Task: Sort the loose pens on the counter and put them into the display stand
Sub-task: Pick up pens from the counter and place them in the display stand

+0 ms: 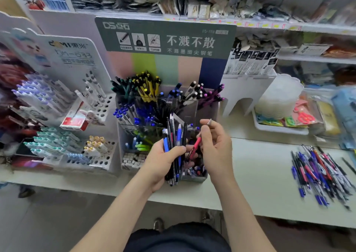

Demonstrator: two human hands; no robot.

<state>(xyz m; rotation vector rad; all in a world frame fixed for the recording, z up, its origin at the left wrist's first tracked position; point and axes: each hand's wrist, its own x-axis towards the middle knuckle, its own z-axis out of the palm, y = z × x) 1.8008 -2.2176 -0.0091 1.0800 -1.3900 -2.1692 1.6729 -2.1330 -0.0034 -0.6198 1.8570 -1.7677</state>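
Your dark clothing fills the bottom edge, and both bare forearms reach up from it over the pale, smooth counter.

Your left hand is wrapped around a bundle of pens, slim plastic barrels in black, blue and grey standing nearly upright in the fist. Your right hand sits just beside it, fingers curled, pinching a red pen that slants between the two hands. Both hands hover directly in front of the display stand, a tiered block of clear, hard-walled compartments under a grey-green printed header card, already packed with yellow, blue, black and purple pens. Your hands and the bundle hide its lower front compartments.

To the left stands a white perforated rack holding pastel pens, with a small red box leaning on it. To the right, a stack of translucent scalloped tubs sits in a white tray.

Well apart from your hands, far right on the counter, lies the pile of loose pens, a tangled fan of blue, red and black barrels.
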